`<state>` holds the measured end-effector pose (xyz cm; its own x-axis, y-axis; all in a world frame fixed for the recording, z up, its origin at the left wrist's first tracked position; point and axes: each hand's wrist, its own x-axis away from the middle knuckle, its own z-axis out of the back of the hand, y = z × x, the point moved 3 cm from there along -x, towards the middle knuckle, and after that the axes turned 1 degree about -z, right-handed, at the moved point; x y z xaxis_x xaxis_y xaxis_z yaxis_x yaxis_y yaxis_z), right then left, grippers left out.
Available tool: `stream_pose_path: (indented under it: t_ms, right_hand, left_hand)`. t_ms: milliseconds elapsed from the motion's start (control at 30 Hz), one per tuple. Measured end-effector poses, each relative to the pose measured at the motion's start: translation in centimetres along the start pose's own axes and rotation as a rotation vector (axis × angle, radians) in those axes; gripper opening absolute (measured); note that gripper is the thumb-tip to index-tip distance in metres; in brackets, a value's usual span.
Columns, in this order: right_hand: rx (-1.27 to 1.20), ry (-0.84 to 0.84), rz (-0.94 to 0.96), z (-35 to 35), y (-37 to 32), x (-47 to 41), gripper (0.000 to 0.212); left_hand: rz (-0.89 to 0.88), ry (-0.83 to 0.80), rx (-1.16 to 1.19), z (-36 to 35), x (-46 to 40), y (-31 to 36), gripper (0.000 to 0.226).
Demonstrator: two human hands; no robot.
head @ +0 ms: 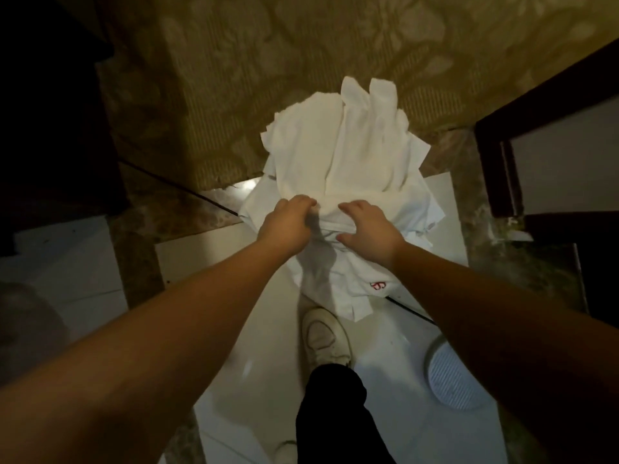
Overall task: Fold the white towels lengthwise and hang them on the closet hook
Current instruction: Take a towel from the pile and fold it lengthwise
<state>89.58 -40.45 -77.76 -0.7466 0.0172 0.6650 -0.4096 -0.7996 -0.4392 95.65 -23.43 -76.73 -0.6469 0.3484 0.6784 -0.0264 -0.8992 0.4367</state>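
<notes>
Head view: white towels heaped on floor; top towel pinched by left hand, pressed by right hand, fingers spread.

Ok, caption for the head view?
Both hands, left and right, reach onto a pile of white towels.

The floor is glossy pale tile near the person, edged by darker marbled border strips, and past these it gives way to a tan carpet with a leafy pattern. A heap of white towels lies on the floor, straddling the line between tile and carpet. On the tile stand a white shoe and, to the right, a round white ribbed object, partly hidden by an arm
</notes>
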Motion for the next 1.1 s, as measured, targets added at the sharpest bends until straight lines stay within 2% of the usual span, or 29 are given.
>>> stream_pose_path:
  t_ms: [100, 200, 367, 533, 733, 900, 1000, 1100]
  right_hand:
    - [0.090, 0.016, 0.035, -0.4, 0.5, -1.4, 0.067]
    - [0.124, 0.052, 0.037, -1.1, 1.0, -1.9, 0.050]
    - [0.099, 0.062, 0.021, -1.3, 0.9, -0.1, 0.030]
    - [0.052, 0.052, 0.004, 1.5, -1.1, 4.3, 0.009]
    - [0.119, 0.150, 0.008, 8.4, -3.4, 10.2, 0.007]
    - [0.193, 0.216, -0.088, 14.0, -5.1, 15.1, 0.012]
    - [0.120, 0.275, -0.151, 17.2, -5.8, 18.7, 0.017]
    - [-0.012, 0.297, -0.152, 19.2, -7.4, 22.6, 0.015]
  left_hand:
    - [-0.007, 0.027, -0.102, -1.2, -1.8, -0.2, 0.044]
    - [-0.030, 0.039, -0.148, -1.9, -2.3, -0.7, 0.029]
    - [-0.023, -0.027, -0.069, -1.4, 0.3, -0.8, 0.028]
    - [-0.016, -0.074, 0.185, 2.3, 4.8, 1.6, 0.019]
    - [0.004, -0.086, 0.365, 8.4, 11.0, 5.5, 0.019]
    - [0.023, -0.062, 0.507, 14.6, 17.4, 8.8, 0.022]
    - [0.038, -0.029, 0.656, 18.4, 22.3, 9.8, 0.016]
    - [0.034, -0.020, 0.684, 21.2, 27.2, 10.4, 0.021]
